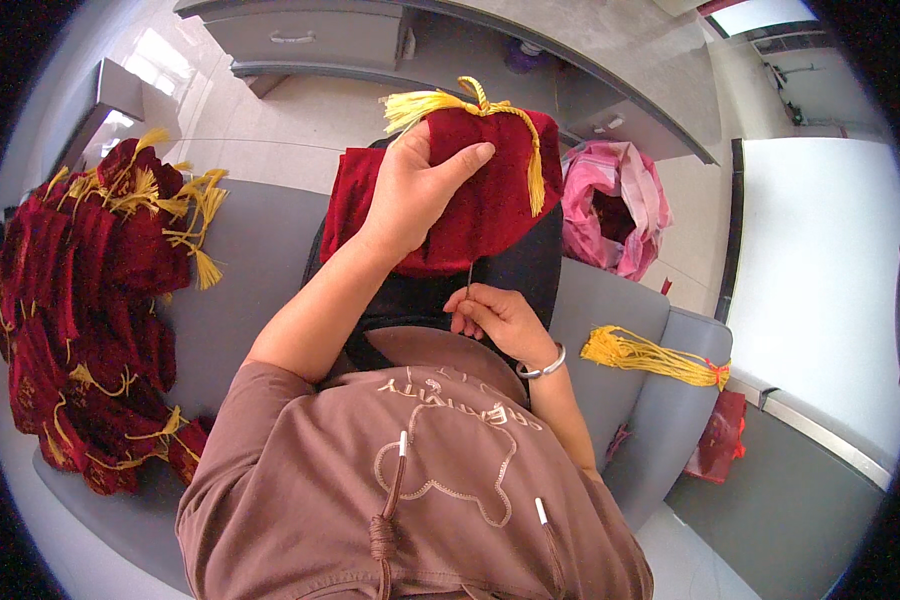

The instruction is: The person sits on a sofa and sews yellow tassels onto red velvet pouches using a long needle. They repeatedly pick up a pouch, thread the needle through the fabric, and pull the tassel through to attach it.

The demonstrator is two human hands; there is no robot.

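My left hand (420,180) grips the upper part of a dark red velvet pouch (450,232), thumb on its face. A yellow tasselled cord (495,109) is tied at the pouch's top edge, one tassel pointing left and one hanging down the right side. Below the pouch, my right hand (495,315) pinches a thin, needle-like piece (470,279) that reaches up to the cloth's lower edge. More dark red cloth (351,187) lies on my lap, partly behind my left forearm.
Dark red pouches with yellow tassels (82,285) are heaped on the grey sofa (232,225) at left. A bundle of yellow tasselled cords (645,356) lies on the sofa at right. Beyond it are a pink bag (615,210) on the floor and a grey desk (322,41) with drawers.
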